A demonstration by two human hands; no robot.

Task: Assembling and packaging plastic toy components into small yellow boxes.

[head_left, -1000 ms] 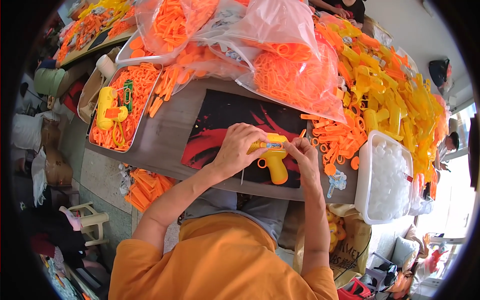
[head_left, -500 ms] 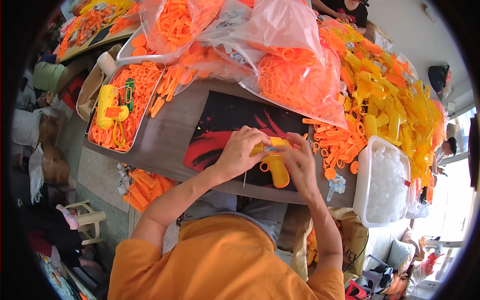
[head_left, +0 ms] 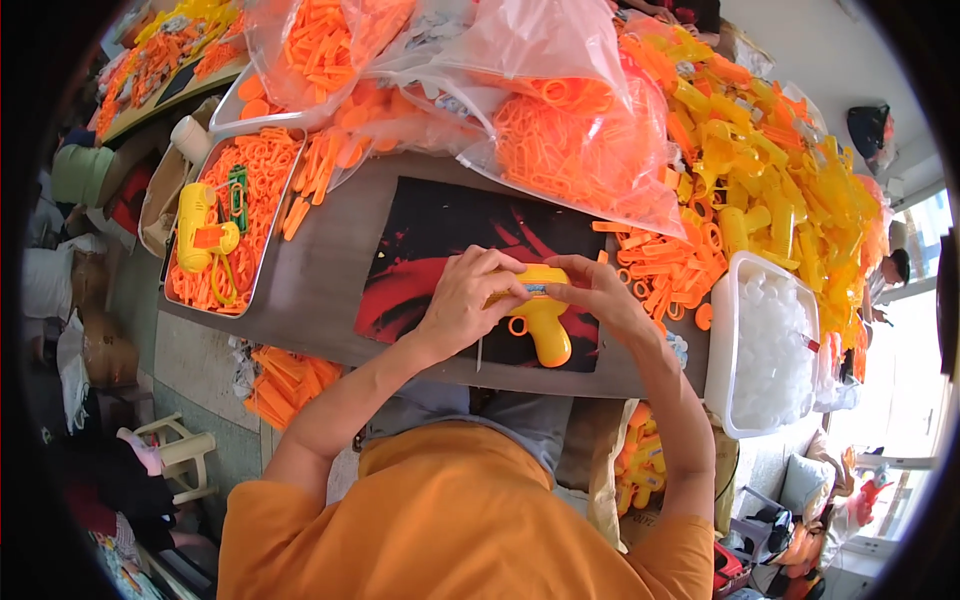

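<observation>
My left grip is closed on the barrel end of the yellow toy gun, thumb on the near side and fingers wrapped over the top. My right grip curves, half closed, over the gun's rear end, its thumb lying along the side; I cannot tell whether it is bearing any weight or only steadying. The gun sits between my two grips, above the black and red mat, its handle pointing down toward me and an orange ring hanging just below my left fingers.

A small blue label shows between my thumbs. If my right thumb dragged sideways while pressing, that label could crease or sit askew; uneven pressure from one side alone might do the same. If my left grip loosened while the right one pushed, the gun could twist or drop onto the mat.

A thin pale rod stands just below my left grip, so a careless wrist could knock it. Just beyond my right grip lie loose orange parts, and a swinging elbow could scatter them across the counter. The white tub, farther right, seems likelier to escape unless my forearm swept wide.
</observation>
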